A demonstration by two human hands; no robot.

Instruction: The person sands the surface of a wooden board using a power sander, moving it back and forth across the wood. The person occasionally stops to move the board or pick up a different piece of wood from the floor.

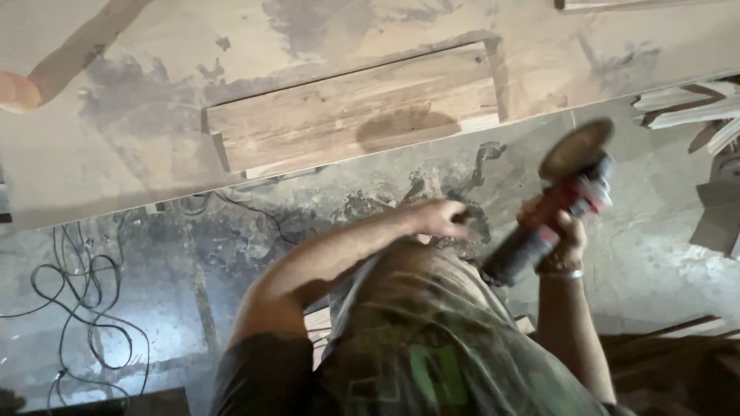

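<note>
My right hand (569,235) grips the red and black body of an angle grinder (539,231), held in the air and tilted up to the right. Its round sanding disc (576,146) faces the camera, below the front edge of the bench. My left hand (441,217) is at my waist, just left of the grinder's tail, with its fingers curled. Blur hides whether it holds anything. A rectangular wooden board (354,108) lies flat on the dusty workbench (154,154), above both hands.
Black cables (85,293) loop over the grey concrete floor at the lower left. Pale wood offcuts (686,108) are stacked at the right edge. A long wooden pole (73,54) with a rounded end slants across the bench's top left corner.
</note>
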